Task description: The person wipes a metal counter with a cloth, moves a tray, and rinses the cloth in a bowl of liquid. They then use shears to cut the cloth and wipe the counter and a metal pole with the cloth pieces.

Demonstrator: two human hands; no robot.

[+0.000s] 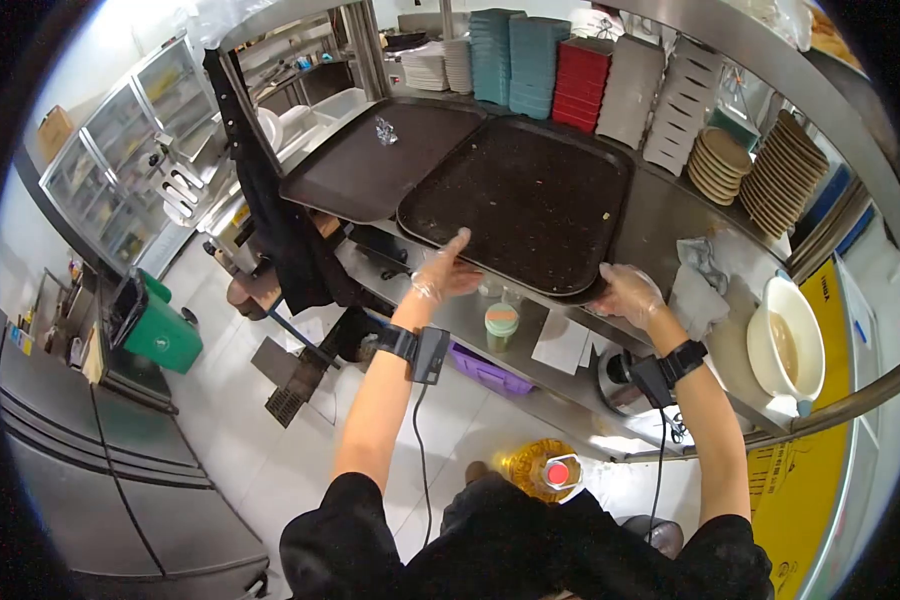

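A dark brown serving tray (530, 200) with crumbs on it lies on the steel shelf, its near edge between my hands. Clear gloves cover both hands. My left hand (445, 272) grips the near left edge, thumb on top and fingers partly hidden beneath. At the near right corner, my right hand (630, 293) is closed on the same tray, its fingertips under the rim. A second brown tray (355, 165) sits to the left, touching or overlapped by the first, with a crumpled piece of foil (386, 130) on it.
Behind the trays stand stacks of teal containers (538, 65), red containers (580, 80) and brown oval plates (718, 165). Right of my hand are a grey cloth (700, 285) and a white basin (785, 340) holding cloudy liquid. An oil bottle (545, 470) stands on the floor.
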